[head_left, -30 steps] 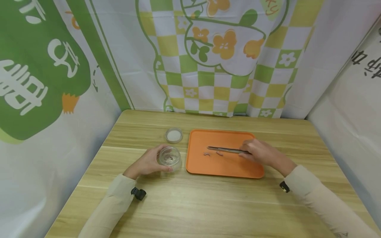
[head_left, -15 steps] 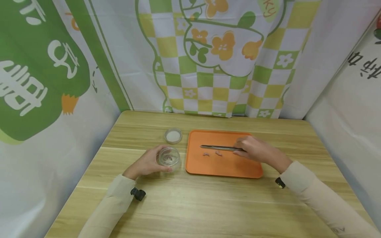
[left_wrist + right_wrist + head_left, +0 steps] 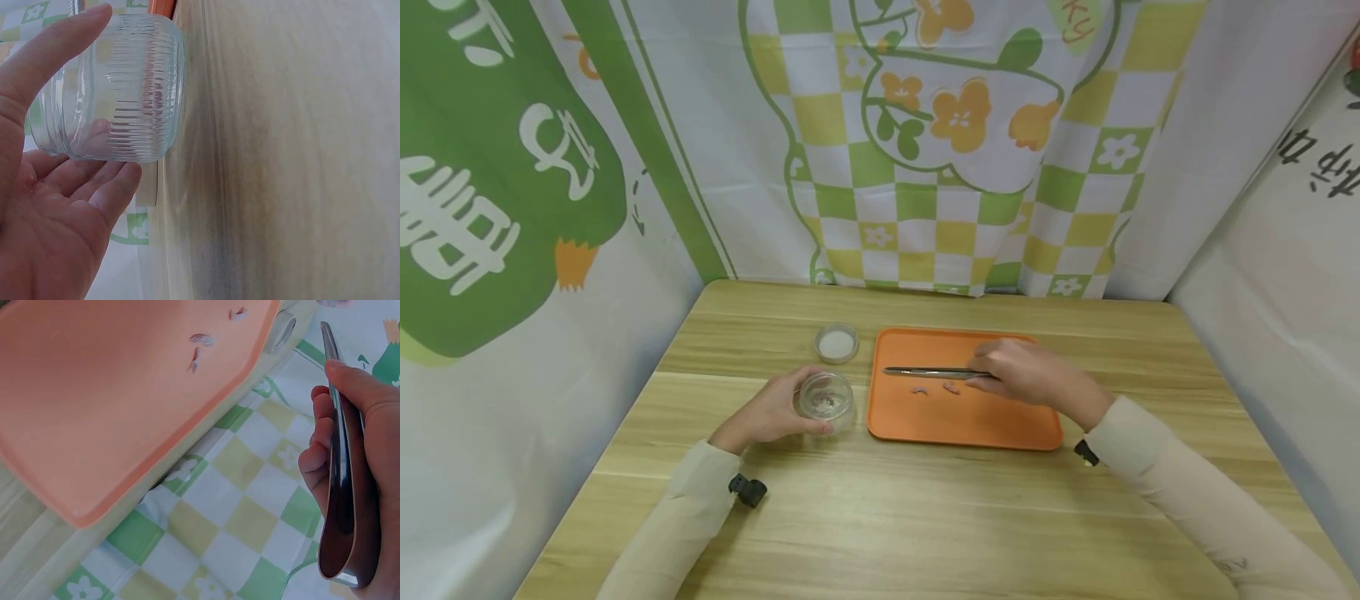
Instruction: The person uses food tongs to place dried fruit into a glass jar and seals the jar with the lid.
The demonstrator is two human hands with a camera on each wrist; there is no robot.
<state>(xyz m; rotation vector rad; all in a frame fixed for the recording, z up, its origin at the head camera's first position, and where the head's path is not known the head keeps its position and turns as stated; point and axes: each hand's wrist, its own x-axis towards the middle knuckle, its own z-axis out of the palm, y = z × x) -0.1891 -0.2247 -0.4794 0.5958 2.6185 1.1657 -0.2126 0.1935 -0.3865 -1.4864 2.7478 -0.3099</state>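
My left hand (image 3: 775,406) grips a clear glass jar (image 3: 826,398), thumb on the near side and fingers round the back. In the left wrist view the jar (image 3: 125,94) has a ribbed lower wall, and reddish specks show through it. My right hand (image 3: 1022,371) holds metal tweezers (image 3: 925,372) over the orange tray (image 3: 970,425), their tips pointing left. The bent end of the tweezers (image 3: 340,456) is nearest the camera in the right wrist view. Small curled, pinkish-grey pieces (image 3: 951,387) lie on the tray just below the tweezers, with nothing visible between the tips.
A round, shallow clear lid (image 3: 837,343) lies on the wooden table (image 3: 865,517) behind the jar, left of the tray. Patterned cloth (image 3: 925,208) hangs along the table's back edge, and printed sheets flank both sides.
My right hand has moved left across the tray, bringing the tweezers' tips from above the small pieces to near the tray's left rim. The left hand and jar have stayed in place.
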